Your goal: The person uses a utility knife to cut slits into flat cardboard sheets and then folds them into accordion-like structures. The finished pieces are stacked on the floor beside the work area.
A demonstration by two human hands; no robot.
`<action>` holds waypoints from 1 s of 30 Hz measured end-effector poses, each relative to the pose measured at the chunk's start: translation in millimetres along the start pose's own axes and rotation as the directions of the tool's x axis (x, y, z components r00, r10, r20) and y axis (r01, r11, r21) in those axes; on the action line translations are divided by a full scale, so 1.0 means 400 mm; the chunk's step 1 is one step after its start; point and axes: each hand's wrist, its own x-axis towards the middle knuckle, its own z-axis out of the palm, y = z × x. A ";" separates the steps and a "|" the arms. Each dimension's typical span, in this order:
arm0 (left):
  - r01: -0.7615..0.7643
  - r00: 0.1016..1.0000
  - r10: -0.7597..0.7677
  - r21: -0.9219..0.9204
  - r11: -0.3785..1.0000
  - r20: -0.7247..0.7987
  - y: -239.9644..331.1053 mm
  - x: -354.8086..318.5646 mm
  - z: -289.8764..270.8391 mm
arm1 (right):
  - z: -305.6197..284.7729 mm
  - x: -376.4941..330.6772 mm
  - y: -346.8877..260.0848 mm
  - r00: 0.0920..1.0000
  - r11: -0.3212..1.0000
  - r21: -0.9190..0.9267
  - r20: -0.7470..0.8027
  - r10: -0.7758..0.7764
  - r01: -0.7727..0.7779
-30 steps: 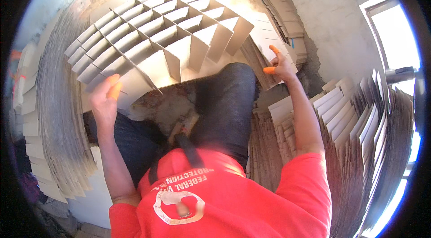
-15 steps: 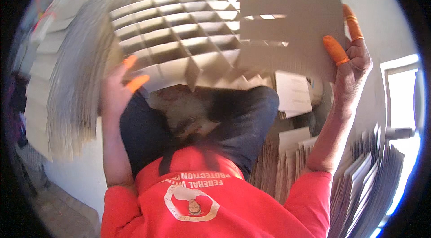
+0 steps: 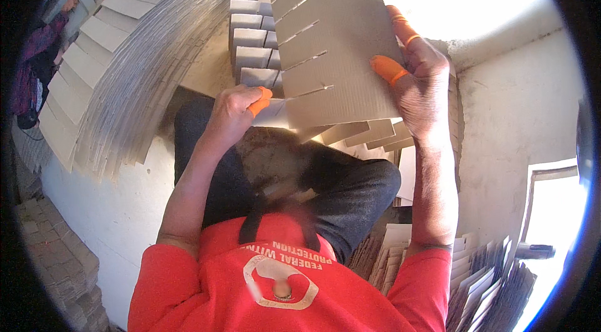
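Observation:
A cardboard divider grid (image 3: 250, 39) of interlocked strips is in front of me, mostly hidden behind a slotted cardboard sheet (image 3: 341, 50). My left hand (image 3: 233, 114), with orange finger covers on thumb and finger, is pinched on the grid's near left corner. At the sheet's right edge, my right hand (image 3: 426, 78) grips it, the orange-covered thumb on the face and the fingers round the edge. The sheet stands tilted, its row of slots toward the left. Further strip ends (image 3: 369, 134) show under its lower edge.
A long fanned stack of cardboard sheets (image 3: 156, 44) lies to the left on a pale surface. More cardboard pieces (image 3: 479, 288) stand upright at the lower right, and bundles (image 3: 59, 257) lie at the lower left. A wall (image 3: 513, 100) rises on the right. Another person's sleeve (image 3: 44, 41) shows far left.
My left hand has moved right and closed from spread fingers onto the grid's corner. The grid, wide open to view before, now shows only a narrow part beside the sheet. The view has shifted.

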 end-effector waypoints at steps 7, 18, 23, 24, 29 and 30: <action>0.071 0.996 -0.071 -0.002 0.997 0.051 0.022 0.007 -0.014 | 0.048 0.018 0.036 1.000 0.987 -0.162 -0.006 -0.004 0.003; 0.066 0.998 -0.066 -0.132 0.989 0.005 0.018 0.012 -0.007 | 0.064 0.044 0.048 0.997 0.977 -0.208 0.063 0.054 -0.040; 0.036 0.998 -0.042 -0.137 0.990 -0.042 0.003 0.017 -0.001 | 0.103 0.072 0.006 0.964 0.973 -0.208 0.225 0.142 -0.095; 0.024 0.998 -0.032 -0.156 0.987 -0.050 0.009 0.021 0.007 | 0.112 0.070 0.013 0.948 0.956 -0.265 0.255 0.192 -0.123; 0.107 0.994 -0.104 -0.079 0.991 0.042 0.021 0.032 0.010 | 0.186 0.033 0.079 0.946 0.943 -0.317 0.263 0.188 -0.099; 0.125 0.992 -0.122 -0.106 0.987 0.035 0.021 0.030 0.011 | 0.186 0.034 0.087 0.953 0.956 -0.287 0.267 0.144 -0.064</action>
